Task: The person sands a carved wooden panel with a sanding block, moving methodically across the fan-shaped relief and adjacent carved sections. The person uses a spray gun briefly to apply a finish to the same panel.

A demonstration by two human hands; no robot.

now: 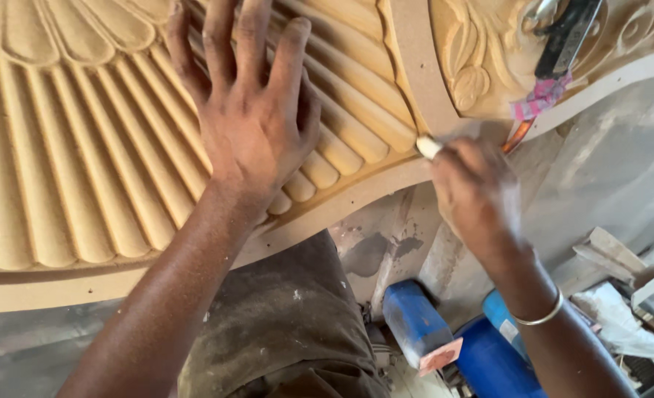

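Head view looks straight down on a large carved wooden panel (84,184), pale tan, cut with long fluted ribs that fan outward and bordered by a smooth curved rim along its near edge. The left hand (249,110) lies flat on the ribs with its fingers spread and pointing away from the person; its grip is open, the palm simply pressing on the wood and closing on nothing. The right hand (474,191) sits just beside the panel's rim, at the point where the fluted part meets a band of scrolled leaf carving (474,59). Its grip is closed around a small pale tool (428,147), whose whitish tip sticks out past the fingers and touches the edge of the rim; the rest of the tool is hidden inside the fist, so its kind cannot be told. A thin metal bangle (540,317) circles the right wrist. Farther up on the scrolled carving rests a dark-handled tool (566,37) with a scrap of pink cloth (537,99) tied near its end. Below the panel appear the person's dusty dark trousers (290,324), a blue drum (500,361) and a blue block-shaped object (415,320) close to it, with pale offcuts and scraps (621,295) lying off to the right.
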